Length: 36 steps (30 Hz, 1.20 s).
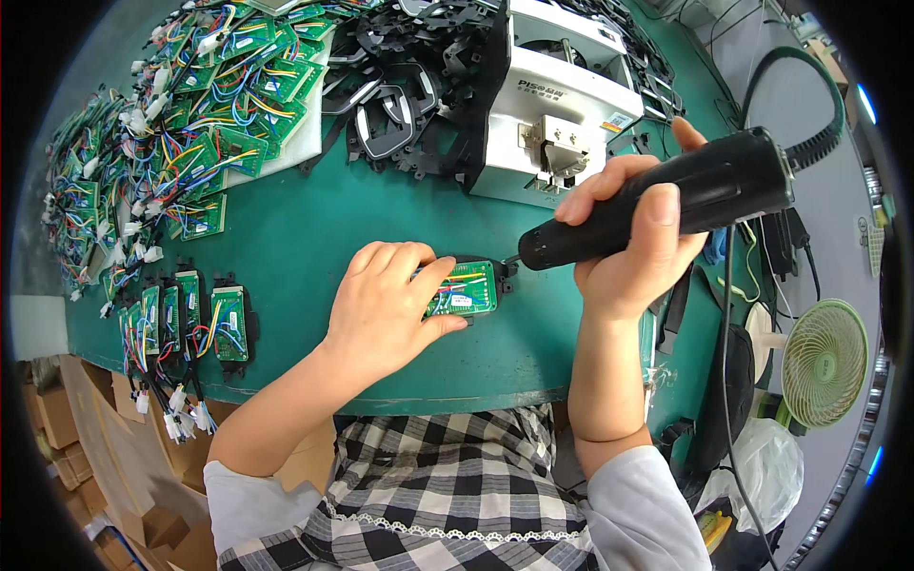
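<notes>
My right hand is wrapped round a black electric screwdriver, which lies nearly level with its tip pointing left. The bit meets the right end of a green circuit board seated in a black plastic housing; whether it sits on a screw is too small to tell. My left hand grips the board and housing from the left, thumb along the near edge and fingers over the top, hiding the left part. Coloured wires and a white label show on the board.
Loose wired circuit boards heap at the far left. Several boards in housings line the left front edge, their connectors hanging over. Black plastic parts pile behind. A white screw-feeding machine stands back right; a green fan is at right.
</notes>
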Each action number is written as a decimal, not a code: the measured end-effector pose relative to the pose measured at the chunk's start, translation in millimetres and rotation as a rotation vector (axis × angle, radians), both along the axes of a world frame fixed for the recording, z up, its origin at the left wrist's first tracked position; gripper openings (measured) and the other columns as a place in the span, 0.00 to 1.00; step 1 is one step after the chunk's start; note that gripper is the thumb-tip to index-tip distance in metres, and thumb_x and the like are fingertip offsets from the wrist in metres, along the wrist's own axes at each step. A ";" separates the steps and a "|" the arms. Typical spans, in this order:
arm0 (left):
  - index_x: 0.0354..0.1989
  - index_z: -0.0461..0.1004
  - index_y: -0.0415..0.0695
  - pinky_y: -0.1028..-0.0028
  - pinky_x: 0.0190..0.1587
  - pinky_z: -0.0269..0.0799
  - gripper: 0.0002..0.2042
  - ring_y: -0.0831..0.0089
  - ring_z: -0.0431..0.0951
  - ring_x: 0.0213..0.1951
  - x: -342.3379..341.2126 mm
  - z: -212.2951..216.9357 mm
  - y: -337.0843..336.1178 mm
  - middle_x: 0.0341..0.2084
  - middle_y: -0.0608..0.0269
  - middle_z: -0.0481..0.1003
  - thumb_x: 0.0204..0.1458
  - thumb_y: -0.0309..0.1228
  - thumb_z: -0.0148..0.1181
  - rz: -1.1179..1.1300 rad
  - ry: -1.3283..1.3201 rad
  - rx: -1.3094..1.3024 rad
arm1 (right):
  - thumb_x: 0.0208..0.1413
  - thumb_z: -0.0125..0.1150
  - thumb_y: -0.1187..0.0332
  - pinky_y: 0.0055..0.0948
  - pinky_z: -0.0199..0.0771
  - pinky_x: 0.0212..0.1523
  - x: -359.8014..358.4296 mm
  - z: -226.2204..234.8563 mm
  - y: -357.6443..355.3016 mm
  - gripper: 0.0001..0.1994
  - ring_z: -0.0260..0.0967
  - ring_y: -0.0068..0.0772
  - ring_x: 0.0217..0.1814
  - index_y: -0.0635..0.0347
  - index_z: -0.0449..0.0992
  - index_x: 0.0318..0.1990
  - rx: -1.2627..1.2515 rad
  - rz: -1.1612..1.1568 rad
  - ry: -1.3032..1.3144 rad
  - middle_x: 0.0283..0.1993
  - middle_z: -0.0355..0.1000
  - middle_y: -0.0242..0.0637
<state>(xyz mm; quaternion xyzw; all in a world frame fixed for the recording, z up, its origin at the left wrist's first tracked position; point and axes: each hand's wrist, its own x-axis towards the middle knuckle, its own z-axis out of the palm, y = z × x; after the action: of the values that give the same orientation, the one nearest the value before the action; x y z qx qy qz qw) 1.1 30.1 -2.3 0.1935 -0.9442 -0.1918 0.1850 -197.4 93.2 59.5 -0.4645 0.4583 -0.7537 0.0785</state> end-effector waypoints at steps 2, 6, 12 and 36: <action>0.45 0.75 0.42 0.60 0.52 0.64 0.28 0.61 0.71 0.44 -1.4 -0.7 -0.9 0.39 0.61 0.71 0.34 0.43 0.72 0.005 -0.020 0.035 | 0.56 0.59 0.54 0.30 0.74 0.19 4.0 -3.1 -0.6 0.36 0.67 0.32 0.17 0.72 0.50 0.60 0.022 0.003 0.017 0.25 0.67 0.43; 0.46 0.74 0.41 0.61 0.51 0.65 0.28 0.60 0.71 0.45 -1.6 -3.2 -0.8 0.40 0.59 0.71 0.35 0.42 0.73 0.005 -0.019 0.077 | 0.53 0.62 0.55 0.29 0.74 0.19 12.7 -4.0 -3.3 0.38 0.67 0.31 0.17 0.72 0.49 0.60 0.026 0.044 -0.026 0.25 0.68 0.43; 0.46 0.74 0.42 0.63 0.48 0.66 0.28 0.59 0.70 0.43 -3.0 -2.2 -1.2 0.41 0.58 0.70 0.35 0.41 0.73 0.019 -0.044 0.151 | 0.53 0.63 0.54 0.27 0.72 0.19 17.1 -14.9 -9.8 0.38 0.67 0.31 0.17 0.76 0.51 0.58 0.024 0.028 -0.003 0.25 0.68 0.43; 0.47 0.72 0.45 0.64 0.49 0.62 0.31 0.61 0.70 0.45 18.1 10.6 -19.7 0.40 0.61 0.72 0.32 0.42 0.74 -0.007 -0.155 0.113 | 0.58 0.56 0.54 0.32 0.74 0.18 -36.9 44.4 -31.8 0.29 0.68 0.32 0.17 0.72 0.56 0.55 -0.166 -0.254 0.299 0.24 0.68 0.44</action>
<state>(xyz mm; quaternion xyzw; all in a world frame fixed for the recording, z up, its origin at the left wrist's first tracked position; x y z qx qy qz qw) 19.2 10.4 8.3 0.2145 -0.9440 -0.2299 0.0997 -234.3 61.5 103.9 -0.5147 0.4562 -0.7152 -0.1243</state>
